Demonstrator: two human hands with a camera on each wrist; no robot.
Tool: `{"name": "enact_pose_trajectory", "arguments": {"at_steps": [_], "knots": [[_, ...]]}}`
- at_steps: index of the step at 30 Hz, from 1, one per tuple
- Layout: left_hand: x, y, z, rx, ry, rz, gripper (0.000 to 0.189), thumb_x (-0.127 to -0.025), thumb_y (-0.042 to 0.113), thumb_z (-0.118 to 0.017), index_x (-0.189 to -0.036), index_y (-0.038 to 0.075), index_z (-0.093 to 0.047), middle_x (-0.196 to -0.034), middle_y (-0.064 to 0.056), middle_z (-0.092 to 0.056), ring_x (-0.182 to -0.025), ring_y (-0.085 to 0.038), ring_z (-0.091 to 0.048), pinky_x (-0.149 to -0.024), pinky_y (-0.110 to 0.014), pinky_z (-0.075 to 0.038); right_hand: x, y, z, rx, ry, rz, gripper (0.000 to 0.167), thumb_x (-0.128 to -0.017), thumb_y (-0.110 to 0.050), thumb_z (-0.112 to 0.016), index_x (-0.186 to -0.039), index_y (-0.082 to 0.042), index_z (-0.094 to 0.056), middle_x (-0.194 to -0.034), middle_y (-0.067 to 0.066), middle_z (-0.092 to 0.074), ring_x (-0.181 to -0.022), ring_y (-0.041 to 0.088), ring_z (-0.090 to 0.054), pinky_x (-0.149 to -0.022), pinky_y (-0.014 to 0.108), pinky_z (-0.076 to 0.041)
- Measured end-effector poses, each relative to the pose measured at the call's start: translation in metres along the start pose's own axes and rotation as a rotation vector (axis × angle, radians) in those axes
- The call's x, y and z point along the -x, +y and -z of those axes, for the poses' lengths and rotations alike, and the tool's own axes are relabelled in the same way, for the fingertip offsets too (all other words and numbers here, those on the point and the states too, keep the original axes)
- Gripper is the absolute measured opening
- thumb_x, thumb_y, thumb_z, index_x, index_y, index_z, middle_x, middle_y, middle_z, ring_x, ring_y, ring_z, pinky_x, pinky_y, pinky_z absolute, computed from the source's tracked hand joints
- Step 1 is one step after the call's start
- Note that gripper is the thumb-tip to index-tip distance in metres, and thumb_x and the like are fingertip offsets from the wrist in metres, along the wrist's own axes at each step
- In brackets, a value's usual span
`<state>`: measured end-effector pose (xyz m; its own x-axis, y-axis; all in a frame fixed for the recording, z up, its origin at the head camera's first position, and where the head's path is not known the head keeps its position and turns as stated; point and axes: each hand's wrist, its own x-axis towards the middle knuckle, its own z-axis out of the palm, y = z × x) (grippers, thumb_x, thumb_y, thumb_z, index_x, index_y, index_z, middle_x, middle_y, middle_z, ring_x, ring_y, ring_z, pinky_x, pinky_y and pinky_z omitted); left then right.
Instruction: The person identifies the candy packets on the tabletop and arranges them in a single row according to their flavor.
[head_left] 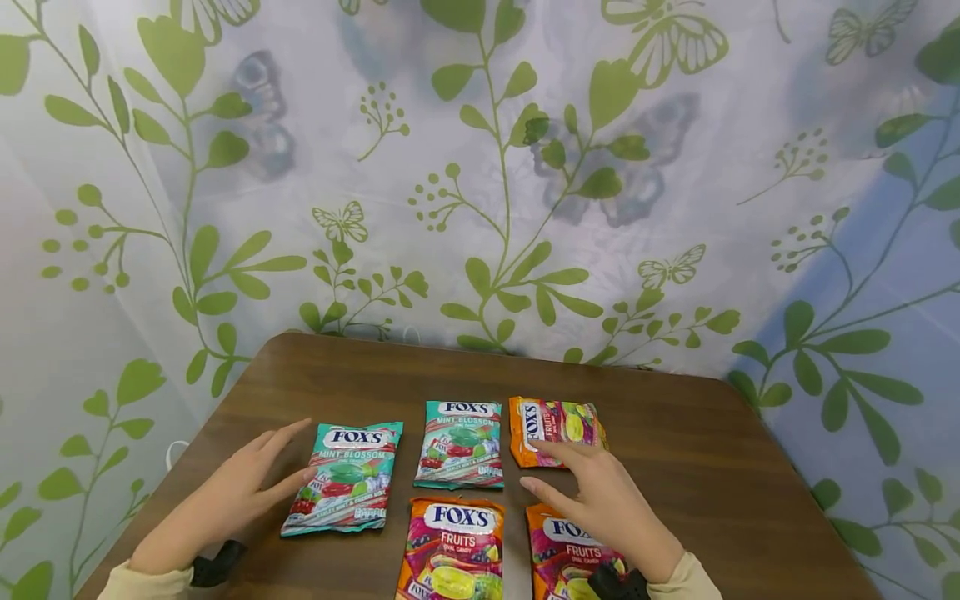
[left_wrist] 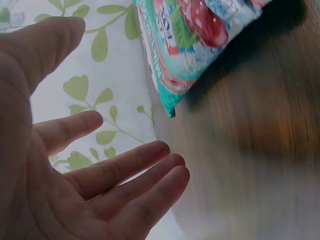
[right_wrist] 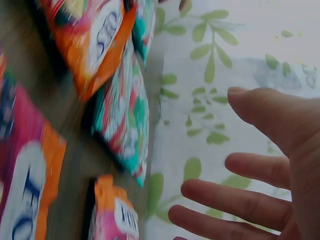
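My left hand (head_left: 238, 487) hovers at the left edge of a teal Mint Blossom candy bag (head_left: 348, 479), fingers spread and holding nothing. In the left wrist view, a corner of that teal bag (left_wrist: 185, 50) shows beyond the spread fingers. Over on the right, my right hand (head_left: 600, 492) reaches across an orange Fruits candy bag (head_left: 577, 546), covering part of it. Its fingertips overlap the lower edge of a sideways orange Fruits bag (head_left: 558, 425) in the head view. The right wrist view shows the fingers (right_wrist: 235, 200) apart, with nothing between them.
A second teal Mint Blossom bag (head_left: 461, 446) lies in the middle of the brown wooden table (head_left: 360, 367). Nearer me is another orange Fruits bag (head_left: 453, 550). Behind the table hangs a white curtain (head_left: 390, 167) with green leaves and butterflies.
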<state>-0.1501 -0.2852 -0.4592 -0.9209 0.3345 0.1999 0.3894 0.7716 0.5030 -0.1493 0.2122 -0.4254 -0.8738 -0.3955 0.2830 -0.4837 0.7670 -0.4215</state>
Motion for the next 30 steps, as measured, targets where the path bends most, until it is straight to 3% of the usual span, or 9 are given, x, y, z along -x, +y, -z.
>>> {"name": "enact_pose_trajectory", "arguments": {"at_steps": [3,8,12,17,25,30], "knots": [[-0.002,0.000,-0.001,0.014,-0.011,-0.011,0.070,-0.108,0.039,-0.073,-0.163,0.007,-0.046,-0.150,-0.026,-0.058,-0.131,-0.048,-0.062,-0.096,-0.068,-0.055,-0.006,-0.006,-0.007,-0.103,-0.020,-0.002,0.058,-0.100,-0.062,-0.073,-0.142,-0.021,-0.074,-0.135,-0.005,-0.075,-0.126,0.022,-0.070,-0.103,0.057,-0.057],[-0.009,-0.001,0.000,0.038,-0.037,0.002,0.071,-0.106,0.036,-0.076,-0.160,0.003,-0.046,-0.143,-0.028,-0.062,-0.118,-0.041,-0.070,-0.090,-0.061,-0.059,-0.023,-0.020,-0.018,-0.248,-0.056,0.026,0.054,-0.102,-0.053,-0.076,-0.148,-0.024,-0.070,-0.128,-0.007,-0.077,-0.112,0.015,-0.073,-0.096,0.053,-0.060],[-0.014,-0.003,-0.001,0.045,-0.052,0.000,0.070,-0.104,0.034,-0.078,-0.158,0.000,-0.048,-0.132,-0.021,-0.067,-0.107,-0.031,-0.073,-0.085,-0.053,-0.062,-0.037,-0.030,-0.029,-0.304,-0.075,0.043,0.053,-0.101,-0.044,-0.080,-0.148,-0.021,-0.070,-0.119,-0.005,-0.079,-0.102,0.020,-0.074,-0.090,0.048,-0.061],[-0.019,-0.007,-0.002,0.046,-0.029,-0.020,0.064,-0.100,0.027,-0.083,-0.150,-0.002,-0.056,-0.114,-0.008,-0.068,-0.095,-0.020,-0.069,-0.077,-0.042,-0.060,-0.051,-0.038,-0.042,-0.403,-0.106,0.041,0.057,-0.102,-0.043,-0.081,-0.150,-0.016,-0.067,-0.118,0.004,-0.078,-0.100,0.027,-0.074,-0.087,0.049,-0.062],[-0.022,-0.008,-0.002,0.109,-0.075,0.033,0.061,-0.101,0.030,-0.082,-0.150,0.001,-0.057,-0.103,-0.001,-0.067,-0.089,-0.011,-0.066,-0.076,-0.035,-0.060,-0.068,-0.047,-0.057,-0.477,-0.144,0.041,0.064,-0.102,-0.038,-0.081,-0.157,-0.013,-0.059,-0.125,0.012,-0.075,-0.095,0.018,-0.075,-0.083,0.032,-0.062],[-0.026,-0.007,-0.001,0.139,-0.125,0.043,0.060,-0.103,0.034,-0.080,-0.153,0.008,-0.057,-0.100,0.004,-0.067,-0.087,-0.009,-0.066,-0.073,-0.032,-0.056,-0.077,-0.055,-0.064,-0.507,-0.172,0.053,0.063,-0.102,-0.034,-0.082,-0.156,-0.012,-0.060,-0.124,0.015,-0.075,-0.092,0.015,-0.075,-0.084,0.031,-0.062]]}}
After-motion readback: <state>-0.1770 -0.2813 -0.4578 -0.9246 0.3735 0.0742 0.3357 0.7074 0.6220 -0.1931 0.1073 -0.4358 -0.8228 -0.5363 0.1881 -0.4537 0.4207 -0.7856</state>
